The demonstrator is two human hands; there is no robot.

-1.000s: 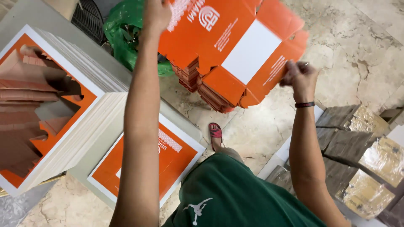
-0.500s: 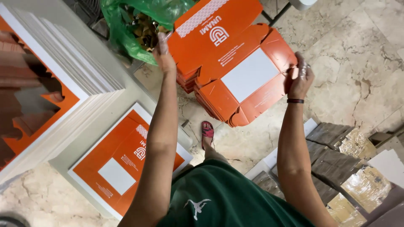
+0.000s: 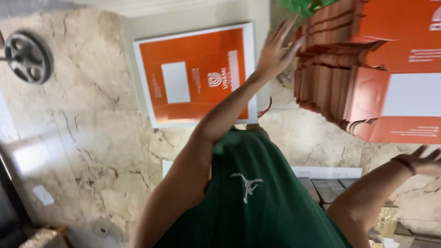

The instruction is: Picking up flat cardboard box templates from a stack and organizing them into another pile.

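Observation:
My left hand (image 3: 277,48) is raised with fingers spread, right beside the left edge of a stack of folded orange cardboard boxes (image 3: 367,73) at the upper right. It holds nothing. My right hand (image 3: 425,158), with a dark band on the wrist, is open at the right edge, just below the stack's bottom flap and apart from it. The top box of the stack shows a white rectangle panel (image 3: 411,94). A flat orange box sheet with a white border (image 3: 197,76) lies on a pale stool or stand to the left of my left arm.
The floor is beige marble (image 3: 82,138). A dark round wheel-like object (image 3: 26,56) sits at the upper left. A green bag (image 3: 305,5) shows at the top. Brown wrapped packets (image 3: 388,220) lie at the lower right beside my green shirt.
Both hands have let go of the orange box, which now rests on the stack. The view has swung left and down, and the hands have drawn back with fingers spread.

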